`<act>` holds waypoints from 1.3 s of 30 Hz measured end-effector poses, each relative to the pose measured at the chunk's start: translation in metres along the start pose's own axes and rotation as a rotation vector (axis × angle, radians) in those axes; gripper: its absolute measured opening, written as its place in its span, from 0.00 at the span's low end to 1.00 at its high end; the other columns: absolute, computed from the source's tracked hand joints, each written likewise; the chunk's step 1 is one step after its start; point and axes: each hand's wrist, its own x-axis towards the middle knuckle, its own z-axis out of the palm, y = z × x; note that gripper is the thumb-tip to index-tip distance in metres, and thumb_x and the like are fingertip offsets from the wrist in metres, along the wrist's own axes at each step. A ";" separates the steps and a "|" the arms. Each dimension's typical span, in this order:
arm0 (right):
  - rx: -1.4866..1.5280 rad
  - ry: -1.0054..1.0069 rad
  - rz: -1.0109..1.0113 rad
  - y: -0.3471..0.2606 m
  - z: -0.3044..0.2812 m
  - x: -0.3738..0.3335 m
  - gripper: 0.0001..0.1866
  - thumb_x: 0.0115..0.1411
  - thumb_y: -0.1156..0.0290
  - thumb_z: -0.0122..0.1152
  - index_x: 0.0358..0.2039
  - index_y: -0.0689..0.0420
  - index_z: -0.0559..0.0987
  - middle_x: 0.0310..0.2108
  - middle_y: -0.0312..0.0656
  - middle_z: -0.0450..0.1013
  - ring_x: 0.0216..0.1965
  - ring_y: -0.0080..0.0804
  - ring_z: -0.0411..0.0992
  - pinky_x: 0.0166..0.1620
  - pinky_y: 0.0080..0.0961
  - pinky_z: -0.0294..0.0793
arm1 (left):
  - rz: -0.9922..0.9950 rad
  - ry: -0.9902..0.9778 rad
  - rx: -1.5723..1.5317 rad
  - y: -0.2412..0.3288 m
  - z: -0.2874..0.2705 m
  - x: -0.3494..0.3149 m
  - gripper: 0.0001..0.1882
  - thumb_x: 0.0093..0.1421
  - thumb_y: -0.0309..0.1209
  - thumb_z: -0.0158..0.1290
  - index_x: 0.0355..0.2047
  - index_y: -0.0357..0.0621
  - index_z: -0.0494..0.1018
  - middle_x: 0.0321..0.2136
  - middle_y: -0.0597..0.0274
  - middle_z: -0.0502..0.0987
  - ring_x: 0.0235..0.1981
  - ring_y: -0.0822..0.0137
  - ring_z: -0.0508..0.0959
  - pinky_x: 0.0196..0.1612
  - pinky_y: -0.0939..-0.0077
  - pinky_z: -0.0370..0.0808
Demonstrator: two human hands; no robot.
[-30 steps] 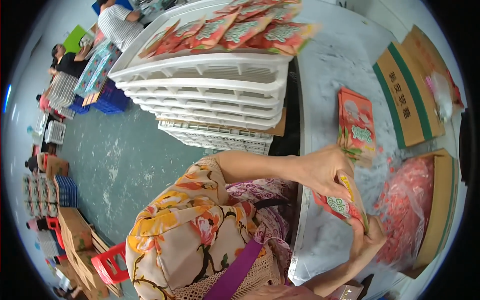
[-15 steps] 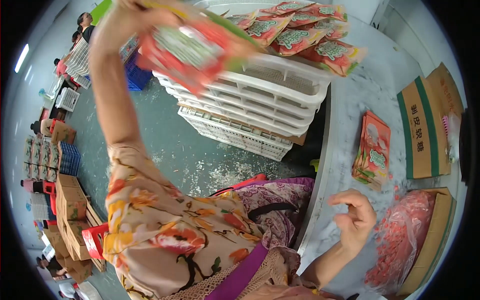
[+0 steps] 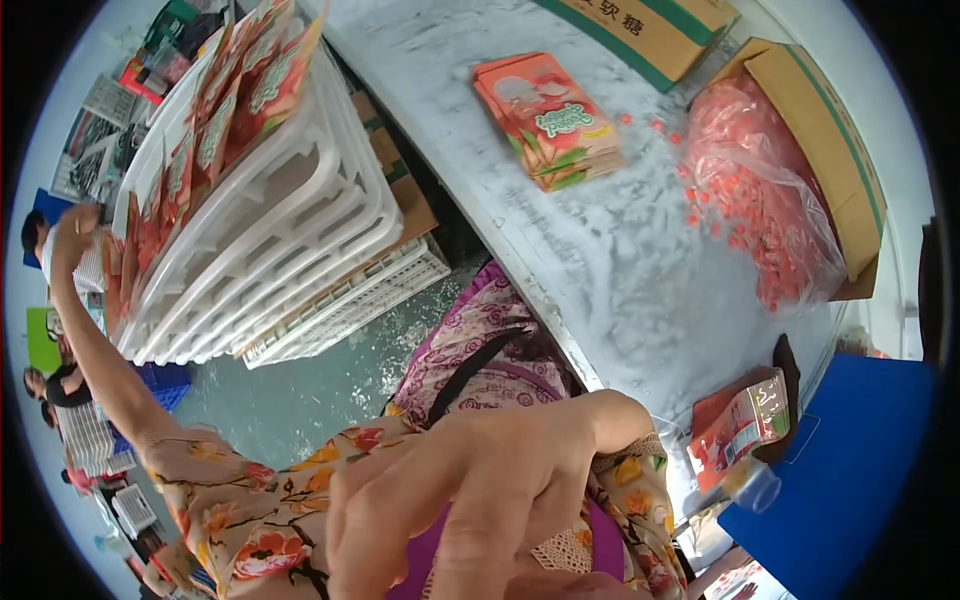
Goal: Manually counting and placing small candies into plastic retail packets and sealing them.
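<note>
At the far left, my left hand (image 3: 80,232) is bent over the end of a white plastic crate (image 3: 300,190), its fingers closed on the upper edge of a red candy pouch (image 3: 115,275); the fingertips are partly hidden. Filled red pouches (image 3: 215,130) lean in a row inside that crate. Close and large at the lower middle, my right hand (image 3: 490,480) holds nothing, its fingers bent and apart in front of my floral clothing. On the marbled table beyond it lies a stack of flat red pouches (image 3: 550,120). Pink candies (image 3: 740,225) spill out of a clear bag (image 3: 765,150).
The bag lies against an open cardboard box (image 3: 835,170); another carton (image 3: 640,35) stands at the back. A blue board (image 3: 850,470), a red pouch (image 3: 740,425) and a clear cup (image 3: 757,488) are at the lower right. More crates (image 3: 350,320) stand under the top one. People are at far left.
My view has turned left. My left hand has carried the pouch across to the crate's far left end. My right hand has moved from above the table to in front of my body.
</note>
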 end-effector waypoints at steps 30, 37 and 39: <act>-2.911 1.355 0.515 -0.426 -0.104 -0.341 0.23 0.60 0.56 0.58 0.53 0.51 0.74 0.48 0.47 0.75 0.49 0.48 0.73 0.52 0.42 0.70 | 0.276 -0.271 -0.803 0.513 0.259 -0.027 0.11 0.55 0.30 0.58 0.38 0.39 0.81 0.38 0.51 0.81 0.39 0.50 0.79 0.45 0.63 0.74; -2.796 1.669 0.615 -0.345 -0.087 -0.358 0.23 0.62 0.49 0.53 0.52 0.47 0.75 0.52 0.42 0.72 0.51 0.46 0.70 0.55 0.44 0.64 | 0.240 -0.238 -0.863 0.510 0.254 -0.028 0.12 0.55 0.30 0.59 0.39 0.39 0.80 0.39 0.52 0.81 0.38 0.50 0.78 0.47 0.64 0.73; -2.821 1.807 0.593 -0.308 -0.076 -0.355 0.23 0.62 0.50 0.54 0.52 0.49 0.75 0.50 0.45 0.73 0.51 0.47 0.70 0.54 0.44 0.66 | 0.285 -0.247 -0.836 0.515 0.255 -0.029 0.14 0.54 0.29 0.59 0.41 0.40 0.79 0.41 0.52 0.80 0.41 0.50 0.77 0.49 0.62 0.71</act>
